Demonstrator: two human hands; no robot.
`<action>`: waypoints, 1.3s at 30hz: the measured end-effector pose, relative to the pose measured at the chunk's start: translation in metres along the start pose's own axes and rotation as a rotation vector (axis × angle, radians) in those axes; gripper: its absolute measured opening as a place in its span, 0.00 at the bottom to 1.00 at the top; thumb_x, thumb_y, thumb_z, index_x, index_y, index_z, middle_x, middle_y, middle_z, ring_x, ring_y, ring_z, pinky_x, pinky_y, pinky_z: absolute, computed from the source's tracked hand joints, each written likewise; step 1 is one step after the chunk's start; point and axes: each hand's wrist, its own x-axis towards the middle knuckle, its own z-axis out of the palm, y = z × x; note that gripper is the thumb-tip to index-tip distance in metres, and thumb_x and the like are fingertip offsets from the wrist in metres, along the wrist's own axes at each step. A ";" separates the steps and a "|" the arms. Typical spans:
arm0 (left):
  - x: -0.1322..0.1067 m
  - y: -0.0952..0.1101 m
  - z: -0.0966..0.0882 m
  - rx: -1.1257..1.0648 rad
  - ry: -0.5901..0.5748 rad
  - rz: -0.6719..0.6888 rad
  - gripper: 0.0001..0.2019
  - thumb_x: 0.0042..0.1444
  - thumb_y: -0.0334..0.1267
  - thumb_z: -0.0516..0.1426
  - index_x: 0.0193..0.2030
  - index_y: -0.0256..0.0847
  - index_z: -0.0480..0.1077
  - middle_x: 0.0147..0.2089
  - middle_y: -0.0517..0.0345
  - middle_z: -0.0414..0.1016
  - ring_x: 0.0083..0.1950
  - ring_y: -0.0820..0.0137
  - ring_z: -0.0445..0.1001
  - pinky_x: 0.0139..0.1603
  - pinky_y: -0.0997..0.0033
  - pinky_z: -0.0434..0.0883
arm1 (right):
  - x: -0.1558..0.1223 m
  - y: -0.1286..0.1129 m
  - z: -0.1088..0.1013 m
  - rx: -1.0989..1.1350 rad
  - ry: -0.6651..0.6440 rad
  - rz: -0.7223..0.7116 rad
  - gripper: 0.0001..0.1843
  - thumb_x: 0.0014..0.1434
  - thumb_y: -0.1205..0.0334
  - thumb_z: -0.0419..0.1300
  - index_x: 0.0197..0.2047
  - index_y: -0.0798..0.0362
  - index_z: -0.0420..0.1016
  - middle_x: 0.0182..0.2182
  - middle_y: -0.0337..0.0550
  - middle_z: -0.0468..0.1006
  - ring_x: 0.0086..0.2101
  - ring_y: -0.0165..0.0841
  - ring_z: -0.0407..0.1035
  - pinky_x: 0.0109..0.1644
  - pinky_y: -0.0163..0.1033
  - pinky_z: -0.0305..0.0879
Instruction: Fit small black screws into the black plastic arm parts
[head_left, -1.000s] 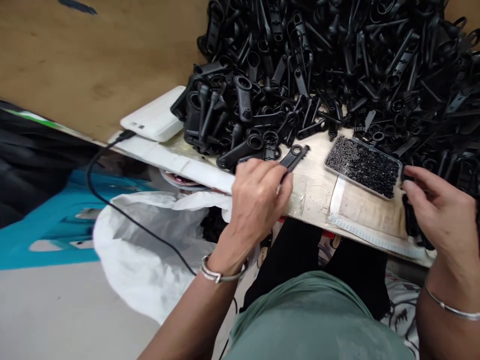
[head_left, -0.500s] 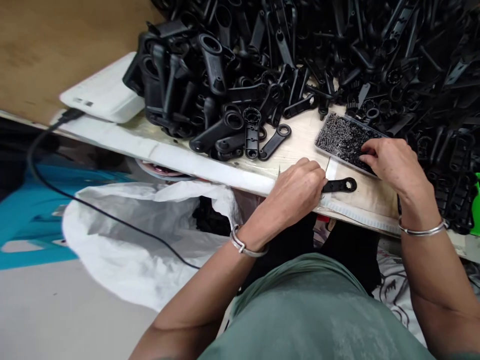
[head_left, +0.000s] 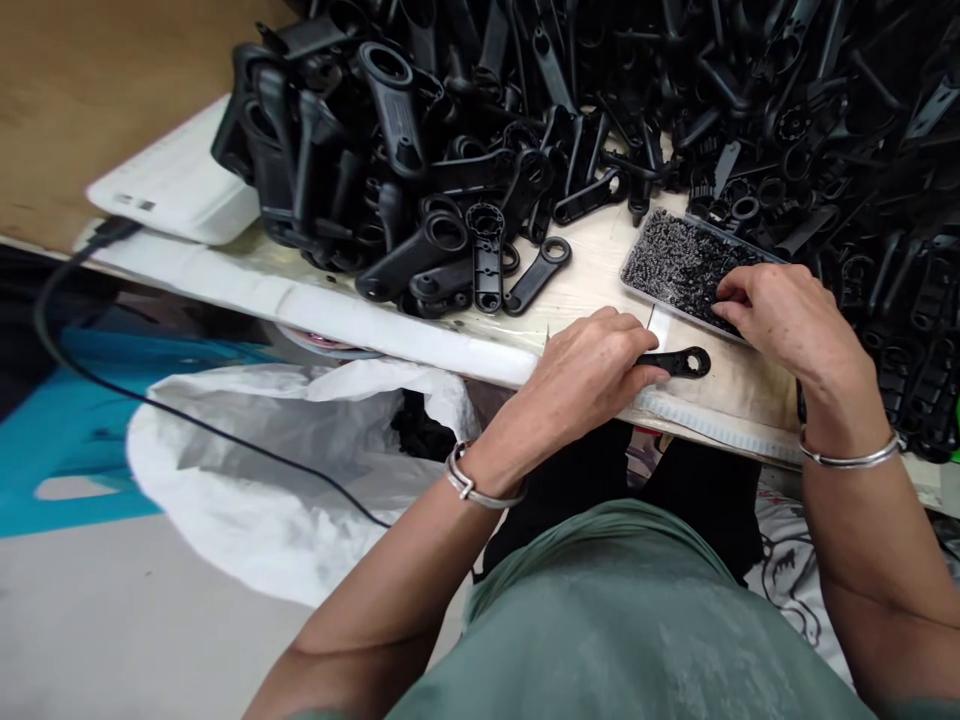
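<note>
Gripping black piece (head_left: 671, 363): left hand (head_left: 589, 365) | right hand (head_left: 796, 325) curled at two-o'clock tray (head_left: 664, 301), catch hidden | piece seemingly unfinished; one-o'clock pile (head_left: 637, 70) remains

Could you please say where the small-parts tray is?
In the head view, the tray lies right of centre on the table, partly beneath the right hand.

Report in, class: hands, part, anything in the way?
Left hand holding black part. Right hand at bits in tray. Black pile beyond, not between hands.
</note>
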 end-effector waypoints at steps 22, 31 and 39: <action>-0.006 -0.002 0.018 -0.059 0.133 0.034 0.07 0.57 0.34 0.64 0.43 0.38 0.77 0.39 0.53 0.79 0.45 0.61 0.76 0.44 0.66 0.72 | -0.065 -0.013 0.035 0.508 0.123 -0.158 0.11 0.58 0.66 0.58 0.34 0.53 0.83 0.30 0.42 0.80 0.29 0.32 0.72 0.33 0.37 0.60; -0.006 -0.004 0.021 -0.099 0.161 0.046 0.06 0.57 0.33 0.64 0.42 0.39 0.77 0.38 0.53 0.80 0.44 0.63 0.76 0.46 0.65 0.72 | -0.060 -0.012 0.017 0.487 -0.013 -0.223 0.11 0.57 0.66 0.55 0.28 0.53 0.78 0.26 0.39 0.76 0.26 0.29 0.66 0.31 0.35 0.57; -0.006 -0.009 0.022 -0.170 0.128 0.028 0.08 0.58 0.33 0.63 0.45 0.40 0.77 0.40 0.55 0.80 0.46 0.64 0.76 0.47 0.66 0.72 | -0.058 -0.012 0.012 0.487 -0.074 -0.216 0.12 0.59 0.64 0.55 0.28 0.51 0.79 0.25 0.37 0.74 0.25 0.29 0.64 0.31 0.36 0.58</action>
